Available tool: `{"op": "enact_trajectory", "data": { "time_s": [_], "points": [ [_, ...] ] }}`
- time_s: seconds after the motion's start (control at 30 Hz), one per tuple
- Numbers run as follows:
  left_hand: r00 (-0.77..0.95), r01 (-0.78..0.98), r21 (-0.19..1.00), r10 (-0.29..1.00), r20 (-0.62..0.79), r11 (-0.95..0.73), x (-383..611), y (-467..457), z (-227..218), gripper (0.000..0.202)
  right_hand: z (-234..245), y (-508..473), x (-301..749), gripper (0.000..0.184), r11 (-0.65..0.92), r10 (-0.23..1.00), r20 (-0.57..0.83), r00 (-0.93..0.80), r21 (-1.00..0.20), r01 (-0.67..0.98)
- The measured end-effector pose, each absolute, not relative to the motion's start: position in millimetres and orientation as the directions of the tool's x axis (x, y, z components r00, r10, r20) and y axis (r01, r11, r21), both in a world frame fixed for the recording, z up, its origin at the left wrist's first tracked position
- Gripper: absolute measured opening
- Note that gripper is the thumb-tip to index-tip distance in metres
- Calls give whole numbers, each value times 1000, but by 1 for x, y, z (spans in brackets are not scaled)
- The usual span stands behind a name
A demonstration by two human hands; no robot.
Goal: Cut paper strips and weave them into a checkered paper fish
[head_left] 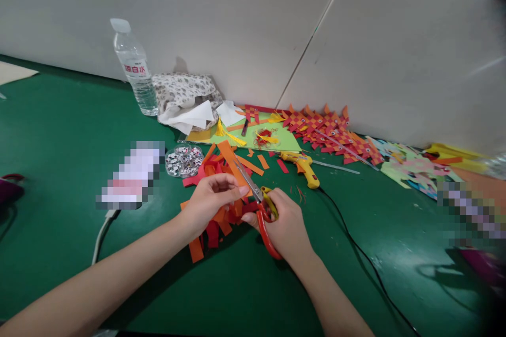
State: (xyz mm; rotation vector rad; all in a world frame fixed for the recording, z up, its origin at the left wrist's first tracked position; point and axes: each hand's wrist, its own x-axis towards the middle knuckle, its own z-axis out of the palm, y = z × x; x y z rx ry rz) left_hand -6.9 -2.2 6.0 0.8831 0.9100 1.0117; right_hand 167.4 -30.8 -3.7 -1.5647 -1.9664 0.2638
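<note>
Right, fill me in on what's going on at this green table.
A person is cutting paper. The right hand works red-and-yellow-handled scissors, whose blades are at an orange paper strip held by the left hand. A heap of red and orange paper strips lies under both hands. Behind it on the green table are a yellow glue gun, a dish of googly eyes, a row of woven red-and-orange paper fish and a clear plastic water bottle.

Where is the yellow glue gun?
The glue gun lies on the green table, just beyond the right hand holding the scissors, in front of the woven paper fish.
</note>
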Motion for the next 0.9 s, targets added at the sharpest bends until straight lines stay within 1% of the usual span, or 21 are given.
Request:
{"op": "enact_trajectory", "data": {
  "time_s": [0.23, 0.33, 0.43, 0.57, 0.67, 0.9],
  "points": [
    [259, -301, 912, 944, -204, 279, -6, -2, 8, 24, -4, -30, 168, 50, 278, 933, 344, -101, -517, 809],
    [257, -285, 924, 949, -182, 255, -6, -3, 9, 23, -3, -30, 168, 49, 289, 927, 362, -97, -526, 800],
    [249, -262, 944, 959, -133, 199, -6, -3, 12, 22, -2, -30, 168, 49, 296, 922, 376, -93, -528, 796],
    [142, -332, 939, 989, -47, 92, -10, 0, 14, 22, -3, -29, 169, 48, 302, 919, 383, -98, -519, 800],
    [63, -372, 927, 998, -17, 39, -14, 5, 16, 20, -3, -30, 168, 47, 300, 923, 370, -108, -512, 805],
    [41, -331, 943, 999, -25, 38, -14, 6, 16, 22, -2, -29, 166, 48, 298, 930, 347, -120, -523, 798]
  ]
}}
